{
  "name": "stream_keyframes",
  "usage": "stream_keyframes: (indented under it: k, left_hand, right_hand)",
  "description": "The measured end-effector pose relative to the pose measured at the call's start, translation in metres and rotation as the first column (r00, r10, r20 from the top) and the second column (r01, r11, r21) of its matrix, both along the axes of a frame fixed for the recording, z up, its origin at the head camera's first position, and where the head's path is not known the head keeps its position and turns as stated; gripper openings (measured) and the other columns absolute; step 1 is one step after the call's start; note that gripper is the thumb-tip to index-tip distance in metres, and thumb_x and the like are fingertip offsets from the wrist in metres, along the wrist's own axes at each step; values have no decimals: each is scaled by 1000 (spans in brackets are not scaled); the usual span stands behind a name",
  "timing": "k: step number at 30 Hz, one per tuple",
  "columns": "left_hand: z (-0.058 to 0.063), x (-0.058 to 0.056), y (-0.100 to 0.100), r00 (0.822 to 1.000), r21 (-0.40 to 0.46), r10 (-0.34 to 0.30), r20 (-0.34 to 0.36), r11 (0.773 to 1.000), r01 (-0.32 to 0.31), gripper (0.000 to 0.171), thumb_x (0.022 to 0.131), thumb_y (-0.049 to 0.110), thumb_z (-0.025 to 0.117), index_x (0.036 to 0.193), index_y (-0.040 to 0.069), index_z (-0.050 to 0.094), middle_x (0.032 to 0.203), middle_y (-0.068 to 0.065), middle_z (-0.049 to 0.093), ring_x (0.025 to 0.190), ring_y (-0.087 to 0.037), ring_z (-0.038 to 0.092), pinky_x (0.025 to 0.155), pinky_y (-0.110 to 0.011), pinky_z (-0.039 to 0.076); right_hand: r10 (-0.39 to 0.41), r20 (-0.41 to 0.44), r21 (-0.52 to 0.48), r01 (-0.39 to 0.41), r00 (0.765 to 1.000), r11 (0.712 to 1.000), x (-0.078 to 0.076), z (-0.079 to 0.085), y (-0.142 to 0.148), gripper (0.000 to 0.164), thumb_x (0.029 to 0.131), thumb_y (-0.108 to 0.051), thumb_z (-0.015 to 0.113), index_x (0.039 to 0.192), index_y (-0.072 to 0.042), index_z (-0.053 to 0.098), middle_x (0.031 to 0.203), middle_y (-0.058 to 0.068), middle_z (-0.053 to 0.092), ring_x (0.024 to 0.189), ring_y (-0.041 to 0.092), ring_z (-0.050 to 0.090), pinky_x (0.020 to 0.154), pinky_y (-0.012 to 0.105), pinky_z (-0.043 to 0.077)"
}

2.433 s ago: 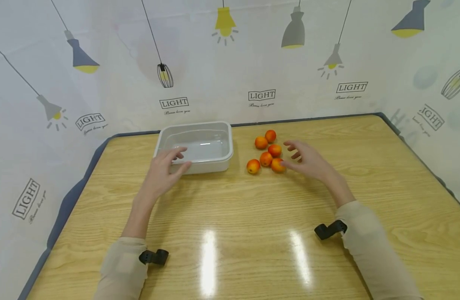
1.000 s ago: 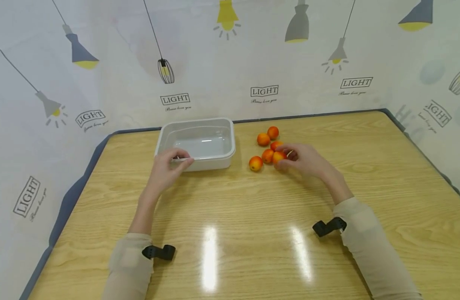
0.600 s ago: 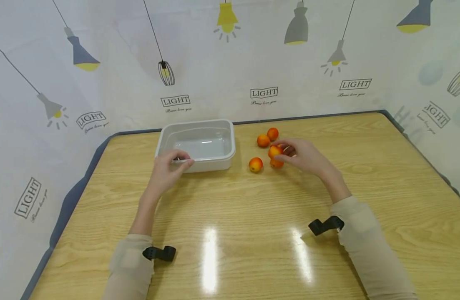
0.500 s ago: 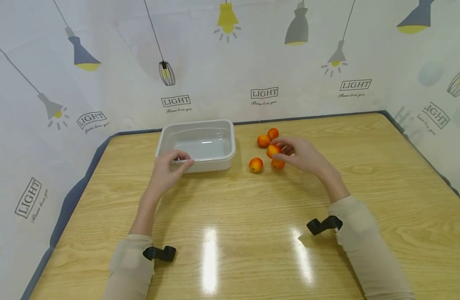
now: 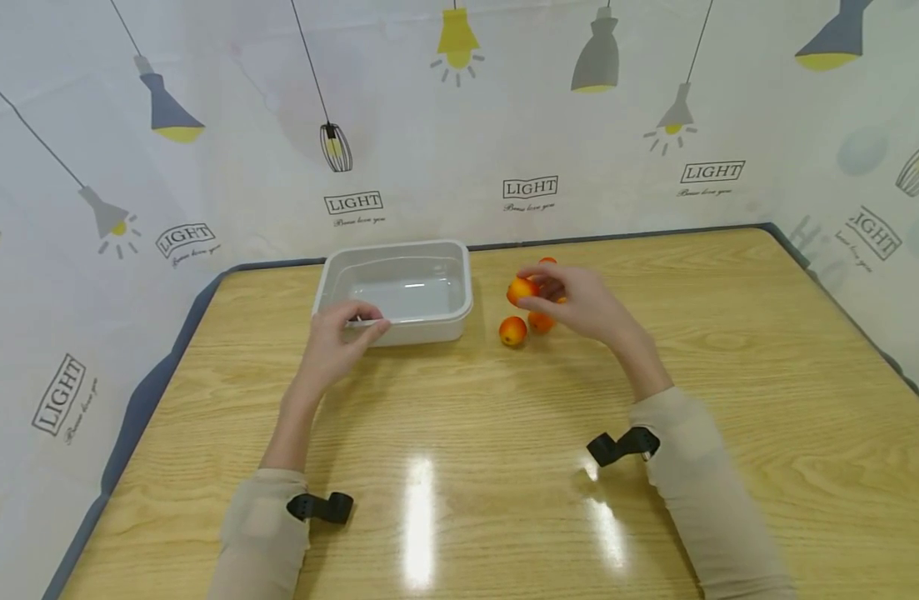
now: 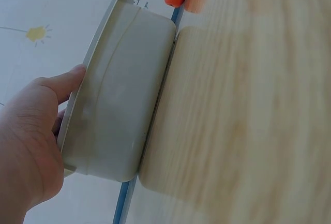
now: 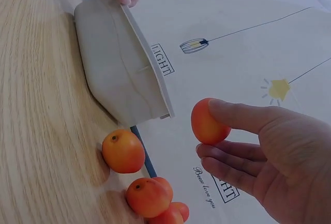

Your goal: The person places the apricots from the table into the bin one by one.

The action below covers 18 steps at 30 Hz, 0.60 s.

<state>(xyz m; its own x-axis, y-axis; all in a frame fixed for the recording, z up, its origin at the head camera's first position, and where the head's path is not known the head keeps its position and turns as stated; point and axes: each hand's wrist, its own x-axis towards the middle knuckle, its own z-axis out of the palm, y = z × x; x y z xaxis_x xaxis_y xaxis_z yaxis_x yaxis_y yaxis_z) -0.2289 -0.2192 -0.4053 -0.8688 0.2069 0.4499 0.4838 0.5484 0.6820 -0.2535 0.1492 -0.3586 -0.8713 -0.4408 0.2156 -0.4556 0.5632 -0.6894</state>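
Observation:
My left hand grips the near rim of a white plastic box, with the thumb outside and the fingers curled over the edge. The box stands at the back of the table; its inside looks bare in the head view. My right hand pinches a small, round, orange-red fruit between thumb and fingertips. In the right wrist view this fruit is held up clear of the others, to the right of the box. Below it lie several similar fruits, among them a yellow-orange one nearest the box. The right hand partly covers the rest.
The wooden table has a dark blue edge at the back and left. Behind it hangs a white cloth printed with lamps. A black wrist camera sits on my right sleeve, another on my left.
My right hand has closed on one fruit, lifted it from the group and carried it left toward the box. My left hand has taken hold of the box rim and stayed there.

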Motion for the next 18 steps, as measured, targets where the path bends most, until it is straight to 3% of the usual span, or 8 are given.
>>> stream_keyframes:
  k: [18]
  left_hand:
    - [0, 0, 1, 999, 11, -11, -50, 1000, 11, 10, 87, 5, 79, 93, 1, 72, 89, -10, 70, 86, -22, 59, 82, -32, 44]
  right_hand:
    - [5, -31, -106, -8, 1000, 994, 0, 16, -44, 42, 94, -26, 75, 130, -7, 64, 114, 11, 69, 96, 24, 66, 88, 39, 54]
